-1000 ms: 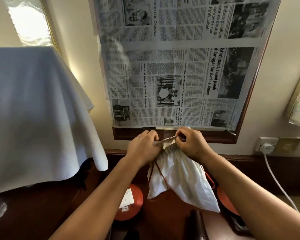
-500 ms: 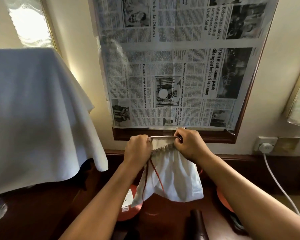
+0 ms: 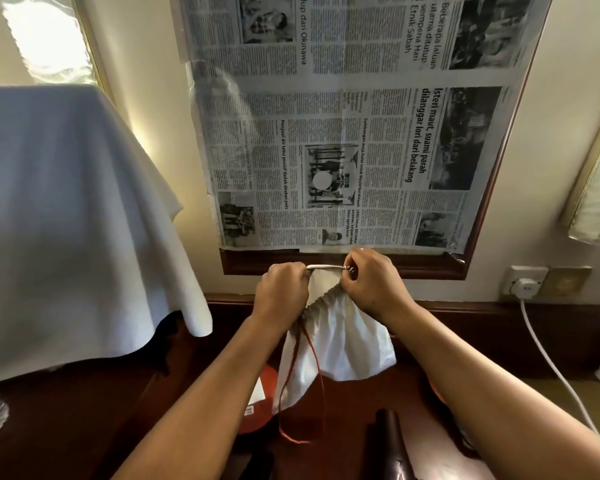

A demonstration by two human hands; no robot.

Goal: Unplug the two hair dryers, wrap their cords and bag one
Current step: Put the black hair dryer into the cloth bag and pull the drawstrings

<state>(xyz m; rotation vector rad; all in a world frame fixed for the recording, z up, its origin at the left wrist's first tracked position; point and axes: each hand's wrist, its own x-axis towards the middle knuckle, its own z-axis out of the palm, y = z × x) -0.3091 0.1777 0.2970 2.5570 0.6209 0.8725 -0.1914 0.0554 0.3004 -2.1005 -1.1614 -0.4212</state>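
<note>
Your left hand [image 3: 284, 292] and right hand [image 3: 371, 282] each grip one side of the mouth of a white drawstring bag [image 3: 340, 344], fingers curled round its hem, stretching the rim taut between them. The bag hangs in the air above the dark wooden desk [image 3: 84, 410], its red drawstring [image 3: 317, 375] dangling in a loop. Newspaper [image 3: 343, 133] covers the framed panel behind. A white plug [image 3: 526, 287] sits in the wall socket at right.

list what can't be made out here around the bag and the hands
- Inside of white bag: cloth hides it, head view.
- Fingertips of left hand and right hand: curled into the bag's rim.
- Dark object: cut by bottom edge.
- White cord: far end behind right arm.
</note>
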